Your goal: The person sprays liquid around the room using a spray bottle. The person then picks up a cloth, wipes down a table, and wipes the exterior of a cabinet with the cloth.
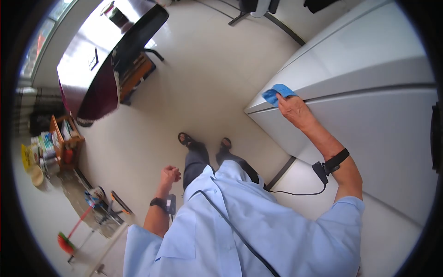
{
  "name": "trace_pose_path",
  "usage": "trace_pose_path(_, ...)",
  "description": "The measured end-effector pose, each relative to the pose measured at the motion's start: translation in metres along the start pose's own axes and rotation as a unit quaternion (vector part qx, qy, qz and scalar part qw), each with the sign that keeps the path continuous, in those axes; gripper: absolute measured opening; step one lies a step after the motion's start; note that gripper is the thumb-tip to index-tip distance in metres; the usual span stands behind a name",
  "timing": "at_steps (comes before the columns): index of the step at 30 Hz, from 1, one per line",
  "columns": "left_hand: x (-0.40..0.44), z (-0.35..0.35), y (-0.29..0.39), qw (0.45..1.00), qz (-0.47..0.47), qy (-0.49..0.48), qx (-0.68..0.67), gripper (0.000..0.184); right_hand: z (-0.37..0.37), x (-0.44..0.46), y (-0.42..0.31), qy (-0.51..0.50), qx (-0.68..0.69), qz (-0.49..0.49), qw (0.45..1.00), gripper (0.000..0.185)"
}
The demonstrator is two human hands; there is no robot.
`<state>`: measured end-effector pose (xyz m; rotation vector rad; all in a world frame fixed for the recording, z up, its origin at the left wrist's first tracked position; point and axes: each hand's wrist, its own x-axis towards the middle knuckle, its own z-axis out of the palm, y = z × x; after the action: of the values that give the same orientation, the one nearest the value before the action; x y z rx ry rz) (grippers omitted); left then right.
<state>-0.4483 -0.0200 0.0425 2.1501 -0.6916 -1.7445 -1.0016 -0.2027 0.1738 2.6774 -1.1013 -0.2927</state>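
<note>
My right hand point(293, 111) is stretched out to the right and grips a blue cloth point(282, 89). Hand and cloth are against the front of a large white cabinet-like appliance point(350, 124), by the dark seam between its panels and close to its corner. At my left side, my left hand point(171, 174) hangs low with the fingers curled in, and nothing shows in it. Both forearms wear black straps with small devices.
A shiny-topped table point(85, 51) with a maroon cloth stands at upper left, and a wooden box point(136, 76) lies under it. A wooden rack point(69, 143) with packages is on the left. My sandalled feet point(186, 139) stand on the pale floor point(207, 83).
</note>
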Motion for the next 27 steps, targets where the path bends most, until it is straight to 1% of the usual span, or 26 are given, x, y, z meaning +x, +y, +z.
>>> trace_pose_path(1, 0.004, 0.001, -0.007, 1.0, -0.001, -0.002, -0.016, 0.017, 0.005, 0.004, 0.002, -0.042, -0.035, -0.017, 0.998, 0.02)
trace_pose_path(4, 0.014, 0.007, -0.023, 0.998, -0.007, 0.004, -0.059, 0.017, 0.036, 0.001, 0.007, -0.042, 0.033, 0.003, 0.999, 0.022)
trace_pose_path(5, 0.014, 0.009, -0.026, 0.997, -0.016, 0.014, -0.068, 0.017, 0.039, 0.003, 0.007, -0.023, 0.097, 0.031, 0.995, 0.025)
trace_pose_path(6, 0.017, 0.01, -0.031, 0.997, -0.026, 0.022, -0.074, 0.018, 0.033, 0.009, 0.008, -0.072, 0.044, -0.005, 0.996, 0.025)
trace_pose_path(8, 0.027, 0.008, -0.05, 0.995, -0.042, 0.014, -0.086, 0.016, 0.017, 0.022, 0.007, -0.167, -0.061, -0.075, 0.981, 0.027)
trace_pose_path(10, 0.038, 0.012, -0.066, 0.994, -0.06, 0.012, -0.09, 0.013, 0.01, 0.043, 0.007, -0.27, -0.09, -0.081, 0.955, 0.026)
trace_pose_path(11, 0.043, 0.016, -0.071, 0.994, -0.062, 0.024, -0.092, 0.016, 0.01, 0.052, 0.006, -0.319, -0.104, -0.083, 0.938, 0.025)
trace_pose_path(14, 0.067, 0.024, -0.109, 0.997, -0.053, 0.035, -0.048, 0.014, 0.018, 0.065, 0.001, -0.384, -0.098, -0.085, 0.914, 0.023)
trace_pose_path(17, 0.074, 0.034, -0.129, 0.996, 0.001, 0.068, 0.05, 0.015, 0.027, 0.08, -0.006, -0.447, -0.068, -0.075, 0.889, 0.025)
trace_pose_path(20, 0.045, 0.031, -0.092, 0.988, 0.013, 0.091, 0.121, 0.021, 0.085, 0.074, -0.009, -0.453, -0.1, -0.088, 0.881, 0.026)
trace_pose_path(21, 0.047, 0.032, -0.095, 0.988, 0.018, 0.088, 0.128, 0.025, 0.103, 0.074, -0.013, -0.451, -0.098, -0.076, 0.884, 0.026)
trace_pose_path(23, 0.045, 0.041, -0.111, 0.987, 0.024, 0.076, 0.143, 0.033, 0.123, 0.087, -0.027, -0.492, -0.11, -0.099, 0.858, 0.026)
trace_pose_path(24, 0.047, 0.049, -0.12, 0.985, 0.01, 0.086, 0.147, 0.04, 0.137, 0.095, -0.033, -0.514, -0.114, -0.111, 0.843, 0.026)
trace_pose_path(26, 0.05, 0.063, -0.139, 0.981, -0.013, 0.103, 0.166, 0.056, 0.167, 0.105, -0.042, -0.495, -0.1, -0.117, 0.855, 0.025)
trace_pose_path(27, 0.05, 0.072, -0.145, 0.982, -0.055, 0.096, 0.15, 0.064, 0.182, 0.104, -0.048, -0.49, -0.089, -0.117, 0.859, 0.025)
